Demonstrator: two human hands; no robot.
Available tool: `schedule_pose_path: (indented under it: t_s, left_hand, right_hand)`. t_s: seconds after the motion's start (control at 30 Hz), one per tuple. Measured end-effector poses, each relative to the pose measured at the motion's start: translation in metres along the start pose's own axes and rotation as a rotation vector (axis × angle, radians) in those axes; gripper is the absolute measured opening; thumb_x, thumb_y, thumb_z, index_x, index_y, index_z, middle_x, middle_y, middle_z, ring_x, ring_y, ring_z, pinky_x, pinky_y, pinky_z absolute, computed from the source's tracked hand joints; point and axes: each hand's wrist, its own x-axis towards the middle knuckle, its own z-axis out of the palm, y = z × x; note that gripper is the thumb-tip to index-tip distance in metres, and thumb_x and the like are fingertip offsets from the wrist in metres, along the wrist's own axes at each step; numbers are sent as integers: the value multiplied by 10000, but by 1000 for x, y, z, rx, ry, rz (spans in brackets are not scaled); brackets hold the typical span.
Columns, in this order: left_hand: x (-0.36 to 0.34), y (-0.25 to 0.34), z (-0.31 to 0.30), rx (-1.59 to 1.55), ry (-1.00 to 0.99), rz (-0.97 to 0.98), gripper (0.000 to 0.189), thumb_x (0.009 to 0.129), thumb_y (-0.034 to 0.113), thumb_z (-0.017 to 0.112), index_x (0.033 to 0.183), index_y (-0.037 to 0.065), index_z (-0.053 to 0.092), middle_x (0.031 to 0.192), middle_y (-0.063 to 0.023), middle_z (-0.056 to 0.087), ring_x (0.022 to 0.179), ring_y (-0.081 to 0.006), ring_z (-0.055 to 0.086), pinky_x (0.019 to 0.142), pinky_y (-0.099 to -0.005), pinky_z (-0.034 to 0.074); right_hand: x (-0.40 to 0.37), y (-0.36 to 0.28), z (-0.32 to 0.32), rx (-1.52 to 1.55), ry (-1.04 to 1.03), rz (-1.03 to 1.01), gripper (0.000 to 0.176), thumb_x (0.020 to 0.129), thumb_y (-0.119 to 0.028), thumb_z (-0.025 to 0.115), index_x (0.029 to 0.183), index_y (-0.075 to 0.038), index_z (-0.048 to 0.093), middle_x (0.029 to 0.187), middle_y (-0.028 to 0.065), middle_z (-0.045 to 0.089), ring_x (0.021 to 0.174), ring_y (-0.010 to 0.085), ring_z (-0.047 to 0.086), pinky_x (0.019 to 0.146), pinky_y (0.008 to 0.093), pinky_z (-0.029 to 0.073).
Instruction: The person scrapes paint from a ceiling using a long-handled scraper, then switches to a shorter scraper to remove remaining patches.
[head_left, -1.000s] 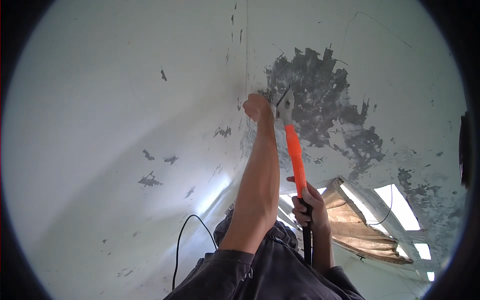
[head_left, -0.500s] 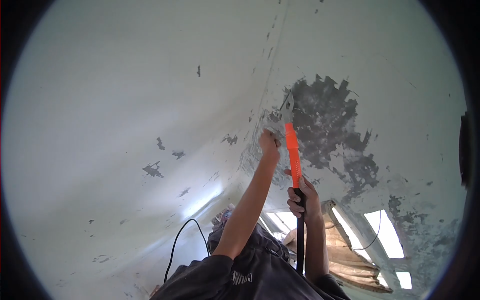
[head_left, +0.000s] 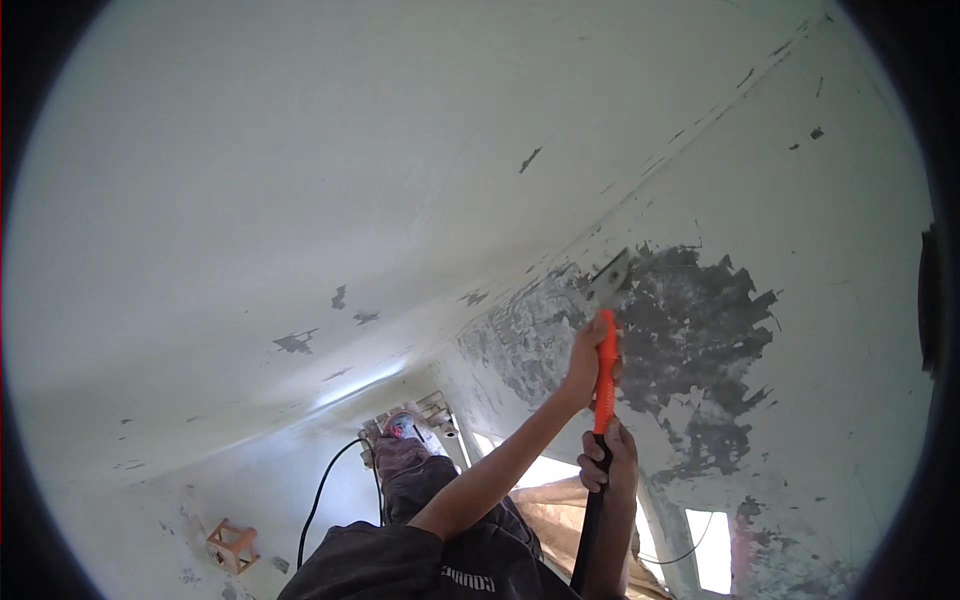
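Left hand point(head_left: 585, 352) clenched high on scraper point(head_left: 604, 400), right hand point(head_left: 607, 462) gripping low on it. The spread grip likely adds leverage, pressing the blade against the wall point(head_left: 850, 300).

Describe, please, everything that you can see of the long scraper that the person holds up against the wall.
The scraper is a long tool with a flat grey metal blade at the top, an orange grip below it and a black pole that runs down out of view. It stands almost upright. Its blade lies against the wall, at the edge of a dark patch where the paint is gone. The left hand grips the orange part, and the right hand holds it where orange meets black.
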Motion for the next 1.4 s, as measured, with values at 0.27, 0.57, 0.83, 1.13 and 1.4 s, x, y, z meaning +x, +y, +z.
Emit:
schedule_pose_path:
  t_s: [0.27, 0.57, 0.83, 1.13, 1.4]
  left_hand:
    - [11, 6, 20, 44, 83, 113, 394, 1017, 454, 389, 967, 72, 469, 653, -30, 496, 353, -126, 435, 298, -277, 380]
    - [12, 10, 15, 23, 122, 103, 392, 1031, 446, 363, 925, 82, 464, 624, -25, 482, 348, -124, 428, 281, -275, 379]
    - [13, 17, 13, 13, 120, 57, 401, 1040, 437, 334, 911, 81, 464, 589, -27, 471, 313, -136, 400, 275, -287, 350]
    - [11, 16, 18, 104, 74, 47, 402, 1028, 472, 366, 956, 87, 455, 632, -23, 472, 334, -114, 419, 264, -262, 385]
    - [11, 31, 21, -21, 46, 16, 375, 1008, 469, 408, 993, 96, 448, 661, -14, 468, 362, -110, 425, 273, -260, 376]
  right_hand:
    - [-3, -19, 16, -50, 67, 7, 459, 1049, -387, 394, 1396, -87, 383, 611, -22, 368, 357, 49, 299, 298, 209, 238]
    - [6, -20, 32, -141, 126, 18, 439, 1046, -379, 405, 1400, -119, 393, 611, -17, 368, 341, 46, 274, 285, 207, 218]
    - [2, -18, 34, -192, 144, 36, 416, 1053, -348, 402, 1403, -125, 386, 620, -23, 371, 354, 39, 293, 289, 200, 231]
    - [2, 0, 21, -52, 101, -66, 429, 1053, -310, 390, 1417, -84, 353, 613, -9, 361, 340, 56, 300, 282, 213, 231]
    - [-2, -32, 50, -127, 144, -4, 444, 1052, -237, 409, 1444, -51, 313, 645, 1, 414, 346, 40, 326, 299, 194, 262]
